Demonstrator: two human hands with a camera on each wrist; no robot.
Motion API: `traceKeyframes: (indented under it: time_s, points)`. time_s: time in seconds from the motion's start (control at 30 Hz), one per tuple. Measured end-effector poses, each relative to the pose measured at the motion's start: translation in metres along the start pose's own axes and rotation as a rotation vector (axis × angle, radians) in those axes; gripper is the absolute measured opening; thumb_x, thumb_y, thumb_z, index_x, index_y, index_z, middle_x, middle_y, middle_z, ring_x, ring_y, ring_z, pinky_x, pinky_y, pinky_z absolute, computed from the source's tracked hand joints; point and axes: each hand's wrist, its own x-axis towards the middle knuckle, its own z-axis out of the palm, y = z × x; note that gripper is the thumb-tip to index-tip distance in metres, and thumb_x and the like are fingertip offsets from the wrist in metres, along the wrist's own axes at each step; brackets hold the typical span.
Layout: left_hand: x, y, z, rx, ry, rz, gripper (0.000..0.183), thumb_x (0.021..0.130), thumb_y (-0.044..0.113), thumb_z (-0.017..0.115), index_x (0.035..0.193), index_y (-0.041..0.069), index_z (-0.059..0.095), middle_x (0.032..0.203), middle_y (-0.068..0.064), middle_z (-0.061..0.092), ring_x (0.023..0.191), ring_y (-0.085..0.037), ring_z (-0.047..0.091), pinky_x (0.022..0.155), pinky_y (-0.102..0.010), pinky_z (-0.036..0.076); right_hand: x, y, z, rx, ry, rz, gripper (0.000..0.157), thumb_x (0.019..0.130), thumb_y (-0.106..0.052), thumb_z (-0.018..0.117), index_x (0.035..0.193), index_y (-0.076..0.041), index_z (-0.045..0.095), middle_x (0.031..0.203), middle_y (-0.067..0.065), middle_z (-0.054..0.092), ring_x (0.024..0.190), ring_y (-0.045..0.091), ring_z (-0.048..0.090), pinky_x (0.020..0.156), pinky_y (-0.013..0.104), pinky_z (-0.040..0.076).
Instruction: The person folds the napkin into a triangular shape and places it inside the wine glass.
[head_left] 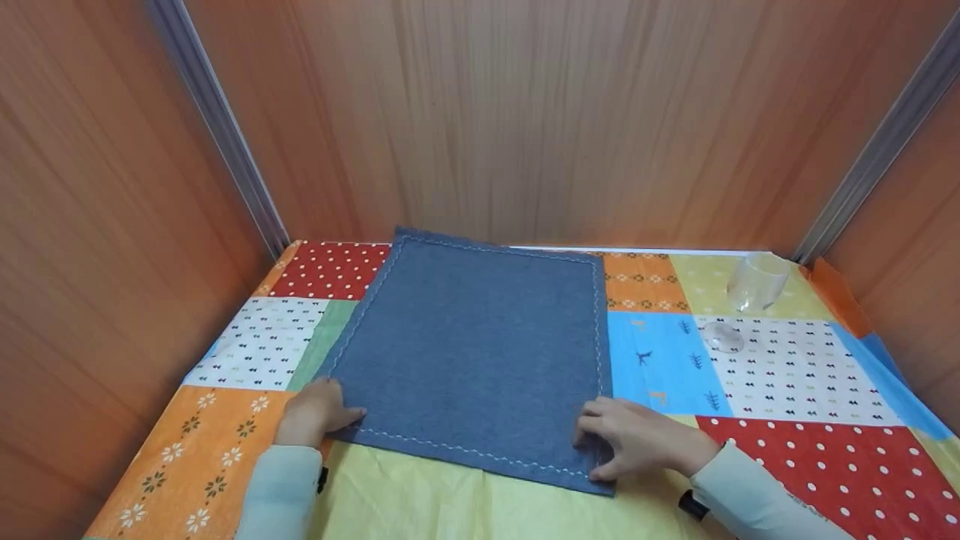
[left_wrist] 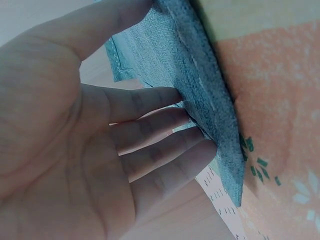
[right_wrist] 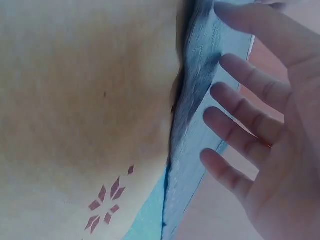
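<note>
A dark grey cloth (head_left: 480, 345) with a pale stitched border lies spread out, its far edge near the back wall. My left hand (head_left: 319, 412) is at the near left corner, thumb on top of the cloth. In the left wrist view, the nearly straight fingers (left_wrist: 155, 107) touch its edge. At the near right corner is my right hand (head_left: 630, 439), with thumb and fingertips on the cloth along the right edge. The right wrist view shows its fingers (right_wrist: 240, 115) spread and only slightly bent over the cloth (right_wrist: 200, 95).
A clear stemmed glass (head_left: 757, 283) stands at the far right on the patchwork tablecloth (head_left: 817, 375). Wood-patterned panels (head_left: 525, 120) enclose the table at the back and both sides, with metal posts (head_left: 225, 127) in the corners.
</note>
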Motion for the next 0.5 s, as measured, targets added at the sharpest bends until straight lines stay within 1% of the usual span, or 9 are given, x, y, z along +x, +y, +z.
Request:
traceKeyframes:
  time_s: [0.13,0.23,0.3,0.37,0.5]
  points:
    - [0.0003,-0.0005,0.0003,-0.011,-0.004,-0.001,0.074,0.093,0.035,0.071,0.128,-0.025,0.045,0.133,-0.042,0.044,0.124,-0.053,0.046,0.101,-0.059,0.042,-0.0024,-0.0049,0.0011,0.004,-0.047,-0.007,0.046,0.078,-0.062,0.078,0.107,-0.027,0.068,0.103,-0.012,0.055,0.09,0.008,0.047,0.076,0.026,0.046]
    - [0.0008,-0.0008,0.0003,-0.015,0.002,0.007,0.073,0.093,0.034,0.071,0.126,-0.025,0.047,0.13,-0.042,0.046,0.122,-0.053,0.048,0.101,-0.058,0.042,-0.0036,-0.0059,0.0022,0.006,-0.078,-0.002,0.046,0.076,-0.063,0.078,0.104,-0.028,0.065,0.099,-0.013,0.053,0.088,0.007,0.046,0.073,0.025,0.044]
    - [0.001,-0.0008,0.0005,-0.016,0.01,0.012,0.073,0.092,0.034,0.072,0.126,-0.026,0.047,0.129,-0.042,0.047,0.121,-0.053,0.048,0.1,-0.058,0.042,-0.0043,-0.0064,0.0025,0.007,-0.094,0.009,0.04,0.078,-0.056,0.081,0.101,-0.029,0.063,0.096,-0.014,0.051,0.087,0.007,0.046,0.071,0.024,0.043]
    - [0.0011,-0.0004,0.0002,-0.016,0.013,0.013,0.073,0.092,0.034,0.072,0.125,-0.026,0.047,0.129,-0.041,0.047,0.121,-0.053,0.049,0.1,-0.058,0.042,-0.0043,-0.008,0.0014,0.01,-0.108,0.018,0.034,0.077,-0.045,0.084,0.098,-0.029,0.062,0.093,-0.014,0.05,0.085,0.007,0.045,0.069,0.024,0.042]
    - [0.001,0.0004,-0.0004,-0.013,0.007,0.014,0.073,0.092,0.035,0.072,0.126,-0.025,0.047,0.13,-0.042,0.047,0.121,-0.053,0.049,0.1,-0.058,0.043,-0.0043,-0.011,-0.0016,0.013,-0.127,0.029,0.024,0.077,-0.028,0.083,0.089,-0.028,0.062,0.09,-0.013,0.046,0.083,0.008,0.044,0.066,0.024,0.041]
